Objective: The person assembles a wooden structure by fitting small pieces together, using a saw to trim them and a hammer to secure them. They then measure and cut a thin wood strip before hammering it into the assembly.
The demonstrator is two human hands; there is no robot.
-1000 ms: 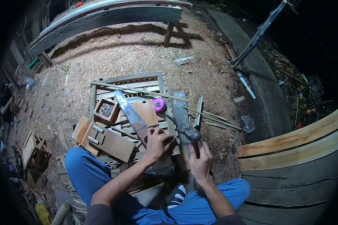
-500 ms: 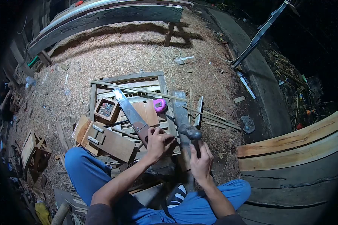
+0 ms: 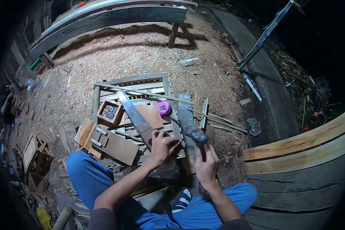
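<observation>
My right hand (image 3: 207,168) is closed round the handle of a hammer (image 3: 195,134), its metal head raised above a dark grey plank. To the left, my left hand (image 3: 161,148) has its fingers curled and pinched together at the near right corner of a slatted wooden crate (image 3: 165,83). Whatever lies between those fingers is too small or hidden to name. Just beyond that hand a handsaw (image 3: 133,114) rests across the slats, its handle end beside my fingers. A pink tape measure (image 3: 164,107) and a small wooden box (image 3: 110,114) of nails or screws also sit on the crate.
A brown board with two pale blocks (image 3: 119,147) lies at the crate's near left. Thin wooden strips (image 3: 226,122) lie to the right. Thick planks (image 3: 295,153) fill the lower right. A long bench (image 3: 115,23) stands across the back, over shavings-covered ground.
The whole view has shifted very slightly. Both hands stay in nearly the same places, and the hammer is still held up in my right hand.
</observation>
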